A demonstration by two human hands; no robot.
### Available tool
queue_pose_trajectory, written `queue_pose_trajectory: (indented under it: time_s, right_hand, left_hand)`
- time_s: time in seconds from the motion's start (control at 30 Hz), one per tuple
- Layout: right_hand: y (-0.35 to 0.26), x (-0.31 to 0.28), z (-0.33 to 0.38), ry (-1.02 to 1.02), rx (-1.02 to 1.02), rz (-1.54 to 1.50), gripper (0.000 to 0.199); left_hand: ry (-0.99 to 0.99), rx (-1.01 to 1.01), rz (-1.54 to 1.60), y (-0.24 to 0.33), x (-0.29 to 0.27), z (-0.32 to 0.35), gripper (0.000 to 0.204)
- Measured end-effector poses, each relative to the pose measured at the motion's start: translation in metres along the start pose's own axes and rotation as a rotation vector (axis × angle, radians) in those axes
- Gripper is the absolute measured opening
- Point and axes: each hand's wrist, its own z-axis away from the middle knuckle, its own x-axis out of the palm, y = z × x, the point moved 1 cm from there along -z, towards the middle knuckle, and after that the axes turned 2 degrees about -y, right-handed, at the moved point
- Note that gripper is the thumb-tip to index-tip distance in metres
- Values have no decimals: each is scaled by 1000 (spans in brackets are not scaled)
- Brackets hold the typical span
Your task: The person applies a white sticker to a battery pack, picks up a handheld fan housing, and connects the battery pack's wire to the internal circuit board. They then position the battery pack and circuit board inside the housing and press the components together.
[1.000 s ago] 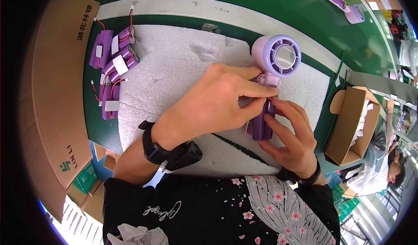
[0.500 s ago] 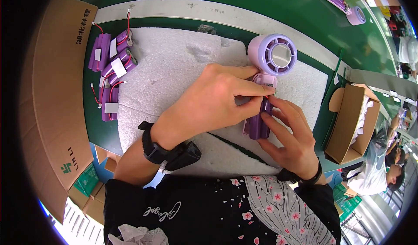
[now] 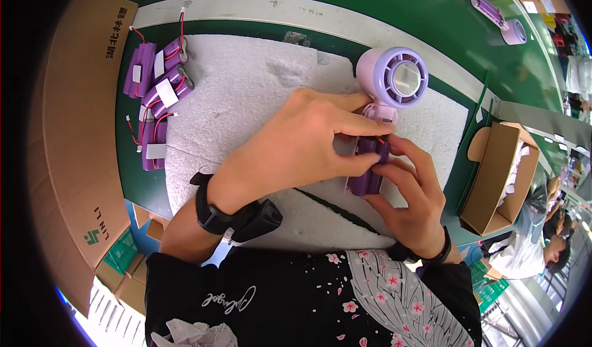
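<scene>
A lilac handheld fan [image 3: 394,79] lies on the white foam board, its round head away from me and its handle opened. In the handle sits a purple battery pack [image 3: 366,182] with red and black wires near its upper end. My left hand [image 3: 299,140] reaches across from the left, fingers closed about the handle's upper part, the thumb pressing the pack. From the right, my right hand [image 3: 414,190] grips the pack and handle side with bent fingers. Both hands partly hide the handle's inside and the wire ends.
Several wired purple battery packs [image 3: 143,69] lie left of the foam board [image 3: 240,69]. A big cardboard box [image 3: 80,131] stands at the far left. At the right is a small open carton [image 3: 493,180] with white pieces. More fan parts [image 3: 490,9] lie at the upper right.
My left thumb has moved down onto the battery pack. The right fingers have shifted slightly along its side. Fan and pack appear a little further right in view.
</scene>
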Motion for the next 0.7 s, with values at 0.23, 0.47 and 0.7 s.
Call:
queue_pose_trajectory:
  time_s: [0.23, 0.47, 0.7]
  right_hand:
    - [-1, 3, -8, 43, 117, -86, 55]
    - [10, -2, -13, 62, 71, -132, 52]
    - [23, 3, -13, 154, -33, -33, 30]
  left_hand:
    - [-45, -70, 88, 3, -2, -1, 44]
    - [-22, -112, 103, 3, 2, 0, 45]
    - [-36, -68, 78, 4, 15, 3, 41]
